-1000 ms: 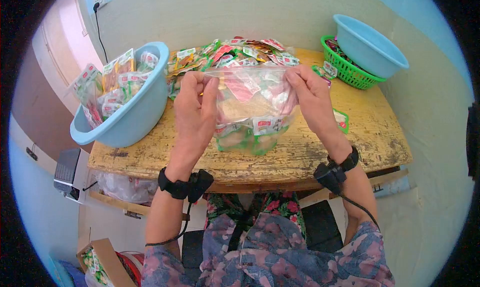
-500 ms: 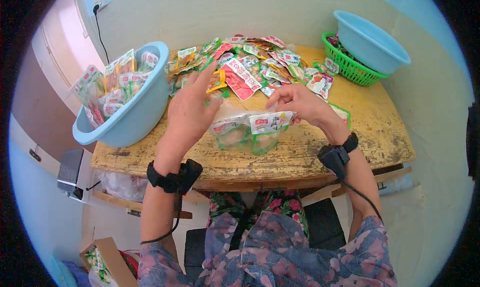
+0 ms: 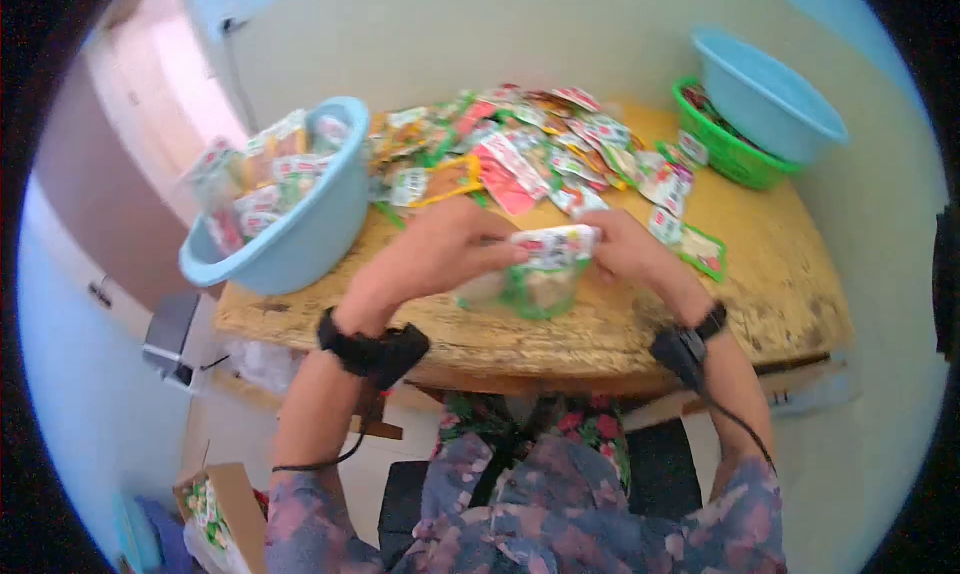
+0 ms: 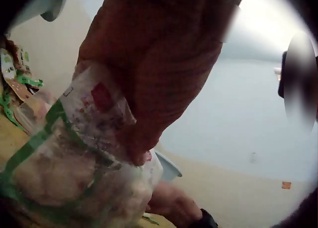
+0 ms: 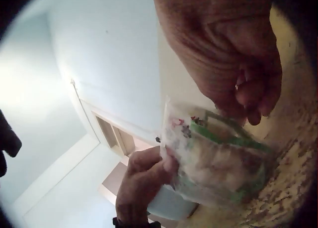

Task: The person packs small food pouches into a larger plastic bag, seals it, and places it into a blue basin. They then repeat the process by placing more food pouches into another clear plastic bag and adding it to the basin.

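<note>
Rn L hand (image 3: 440, 249) pinches green-edged pkt (image 3: 548, 282); L blue tub (image 3: 318, 232) has assorted pkts (image 3: 262, 189).

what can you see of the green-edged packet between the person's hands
The packet looks like thin, clear plastic, creased, with green edging and a white top band carrying red and dark print. Pale, lumpy contents show through its lower part. In the head view it sits roughly upright over the table. The left hand pinches it near the top; the right hand is at the other top corner, its grip unclear.
</note>
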